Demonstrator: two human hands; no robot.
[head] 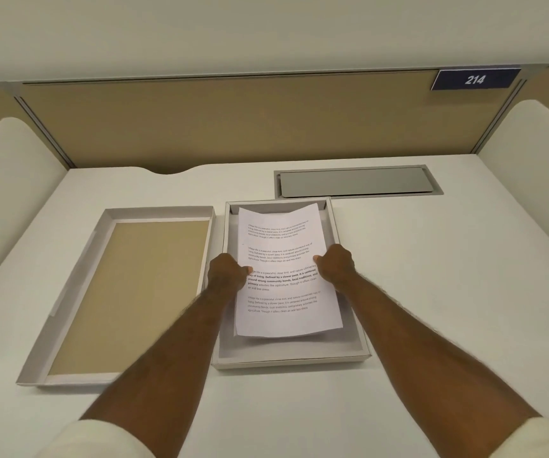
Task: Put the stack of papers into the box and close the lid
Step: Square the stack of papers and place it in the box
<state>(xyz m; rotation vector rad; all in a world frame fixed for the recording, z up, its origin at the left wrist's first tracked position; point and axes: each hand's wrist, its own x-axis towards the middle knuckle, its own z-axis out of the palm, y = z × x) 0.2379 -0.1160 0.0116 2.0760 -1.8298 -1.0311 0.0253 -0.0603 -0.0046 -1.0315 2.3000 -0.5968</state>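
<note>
- Desk (431, 276): we see a pale surface that carries both cardboard pieces, with a grey hatch (354, 181) set in it at the far side.
- Lid (127, 292): it lies inside-up just left of the box, its brown inner face bare.
- Box (291, 357): open; we see the stack of papers (283, 276) over its grey interior, tilted, far edge near the far wall.
- Left hand (228, 271) and right hand (336, 264): each pinches a side edge of the stack, thumb on top.
</note>
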